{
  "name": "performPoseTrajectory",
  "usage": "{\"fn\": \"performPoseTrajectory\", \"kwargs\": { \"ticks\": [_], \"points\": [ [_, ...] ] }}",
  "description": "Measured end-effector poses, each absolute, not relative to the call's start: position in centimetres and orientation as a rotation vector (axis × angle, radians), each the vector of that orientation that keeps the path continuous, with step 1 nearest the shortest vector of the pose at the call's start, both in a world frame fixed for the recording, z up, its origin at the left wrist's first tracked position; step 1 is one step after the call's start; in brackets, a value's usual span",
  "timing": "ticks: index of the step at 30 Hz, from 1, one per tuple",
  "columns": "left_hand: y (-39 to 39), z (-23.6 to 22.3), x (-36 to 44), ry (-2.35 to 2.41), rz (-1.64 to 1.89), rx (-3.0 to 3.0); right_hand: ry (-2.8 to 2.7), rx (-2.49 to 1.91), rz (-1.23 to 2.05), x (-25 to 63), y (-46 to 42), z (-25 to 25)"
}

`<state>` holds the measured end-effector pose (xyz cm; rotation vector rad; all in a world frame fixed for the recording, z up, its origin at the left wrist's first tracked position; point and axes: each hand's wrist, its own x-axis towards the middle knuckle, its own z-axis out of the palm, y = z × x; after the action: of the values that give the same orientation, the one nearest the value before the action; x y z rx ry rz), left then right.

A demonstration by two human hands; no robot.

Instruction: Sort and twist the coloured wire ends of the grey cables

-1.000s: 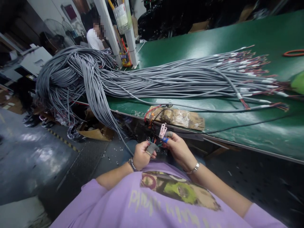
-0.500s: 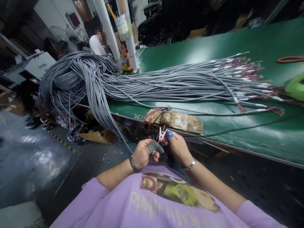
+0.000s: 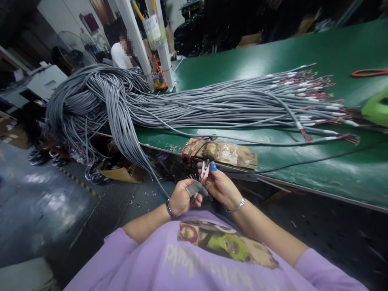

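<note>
Your left fingers (image 3: 197,188), partly covered in grey fabric, are closed around thin red, green and pale wires (image 3: 192,177) fanning from what looks like the end of a smooth grey round-jacketed cable (image 3: 163,189), just off the counter's front edge. Your right fingers (image 3: 213,166), blue wrap on the thumb, pinch a small pale-pink hinged clip (image 3: 205,171) close beside those wires; you cannot tell whether it bites one. Judging by the loose fan, this end is opened and spread but looks unfinished.

On the glossy green counter (image 3: 303,44) lies a thick, sleek bundle of grey cables (image 3: 212,107). Its right-hand ends show matt white sleeves (image 3: 333,107) and bared coloured wires, so jacket removal there seems done. Other supple lengths droop over the edge on your left; how many remain is unclear. A scuffed tan board (image 3: 242,157), flat and rough, sits nearby.
</note>
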<state>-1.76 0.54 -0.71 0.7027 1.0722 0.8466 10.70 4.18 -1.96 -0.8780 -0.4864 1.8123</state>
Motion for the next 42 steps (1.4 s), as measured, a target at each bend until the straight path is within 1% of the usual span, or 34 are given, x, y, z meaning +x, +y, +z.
{"fn": "performPoseTrajectory", "kwargs": {
  "ticks": [4, 11, 18, 22, 25, 36, 42],
  "points": [
    [0.6, -0.6, -1.7, 1.09, 0.854, 0.709, -0.494, -0.896, 1.818, 10.7, 4.1, -2.2],
    [-0.1, -0.5, -2.0, 1.118, 0.883, 0.826, -0.451, -0.864, 1.939, 11.3, 3.5, -2.3],
    [-0.6, 0.3, -2.9, 1.254, 0.987, 1.305, -0.576, -0.888, 1.855, 11.4, 3.4, -1.7],
    [-0.3, 0.3, -3.0, 1.333, 1.065, 1.634, -0.545, -0.923, 1.805, 11.2, 3.3, -1.7],
    [-0.1, 0.0, -2.9, 1.336, 1.093, 1.787, -0.485, -0.946, 1.839, 11.1, 3.5, -1.8],
    [0.0, -0.2, -2.3, 1.369, 1.021, 1.738, -0.481, -0.845, 1.9, 11.4, 3.7, -2.1],
    [0.1, -0.6, -2.3, 1.35, 1.081, 1.823, -0.411, -0.771, 1.91, 11.4, 3.9, -2.9]
  ]
}}
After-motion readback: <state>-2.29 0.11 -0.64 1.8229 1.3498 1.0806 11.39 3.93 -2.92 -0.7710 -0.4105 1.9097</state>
